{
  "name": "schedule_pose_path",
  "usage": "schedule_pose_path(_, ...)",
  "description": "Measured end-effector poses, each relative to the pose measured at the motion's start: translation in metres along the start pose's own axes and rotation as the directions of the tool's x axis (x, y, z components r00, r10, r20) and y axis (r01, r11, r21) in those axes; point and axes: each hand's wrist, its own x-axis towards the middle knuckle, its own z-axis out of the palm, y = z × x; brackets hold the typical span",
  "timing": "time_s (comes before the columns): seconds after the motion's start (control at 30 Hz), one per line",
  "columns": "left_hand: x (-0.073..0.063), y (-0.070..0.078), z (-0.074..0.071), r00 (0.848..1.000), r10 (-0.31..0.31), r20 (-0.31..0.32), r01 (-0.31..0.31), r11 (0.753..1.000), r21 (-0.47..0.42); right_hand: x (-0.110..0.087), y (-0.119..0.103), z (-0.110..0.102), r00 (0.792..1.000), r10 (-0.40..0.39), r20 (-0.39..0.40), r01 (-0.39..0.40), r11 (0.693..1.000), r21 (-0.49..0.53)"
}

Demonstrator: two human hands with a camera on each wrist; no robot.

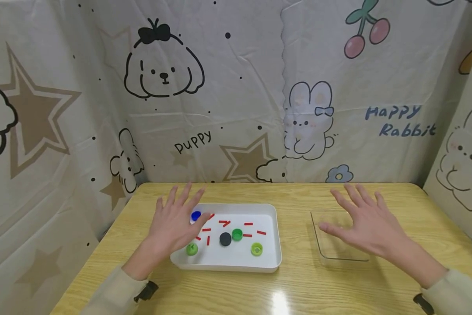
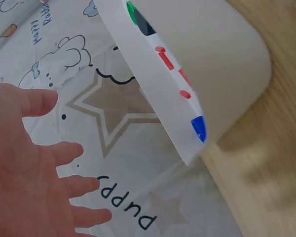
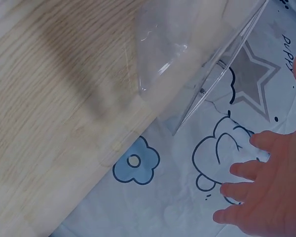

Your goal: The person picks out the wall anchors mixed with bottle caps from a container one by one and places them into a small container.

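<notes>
My left hand (image 1: 173, 225) is spread over the left side of a white tray (image 1: 228, 261), fingers straight and holding nothing. Inside the tray lie several round caps: a blue cap (image 1: 196, 215), a black cap (image 1: 225, 239), a green cap (image 1: 237, 235), a light green cap (image 1: 192, 249) and a yellow-green cap (image 1: 256, 249). Several short red sticks (image 1: 261, 232) are scattered among them. On the right, my right hand (image 1: 365, 223) spreads over a clear plastic box (image 1: 330, 259), also with nothing in it; the hand covers part of the box in the head view.
Both containers stand on a wood-grain table (image 1: 298, 280), with a gap of bare wood between them. A printed cloth (image 1: 243, 87) with cartoon figures hangs behind the table's far edge and along both sides. Light glares off the tabletop near the front.
</notes>
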Motion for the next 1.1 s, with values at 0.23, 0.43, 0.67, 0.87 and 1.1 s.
schedule_pose_path(0.23, -0.010, -0.012, 0.003, 0.999, -0.032, 0.022, 0.032, 0.999, -0.007, -0.003, -0.010, -0.002, 0.998, -0.061, 0.001, 0.061, 0.998, 0.004)
schedule_pose_path(0.43, -0.015, -0.023, 0.004, 0.999, -0.042, 0.026, 0.043, 0.999, -0.025, -0.003, -0.022, -0.005, 0.994, -0.107, 0.001, 0.107, 0.994, 0.014)
schedule_pose_path(0.67, -0.021, -0.031, 0.005, 0.998, -0.047, 0.030, 0.049, 0.998, -0.038, 0.003, -0.040, -0.007, 0.986, -0.164, 0.006, 0.164, 0.986, 0.025)
schedule_pose_path(0.87, -0.027, -0.038, 0.008, 0.999, -0.032, 0.031, 0.034, 0.997, -0.064, 0.012, -0.055, -0.005, 0.980, -0.197, 0.031, 0.195, 0.980, 0.048)
schedule_pose_path(1.1, -0.030, -0.047, 0.010, 0.998, -0.051, 0.023, 0.053, 0.988, -0.146, 0.021, -0.073, -0.004, 0.971, -0.231, 0.065, 0.227, 0.972, 0.061)
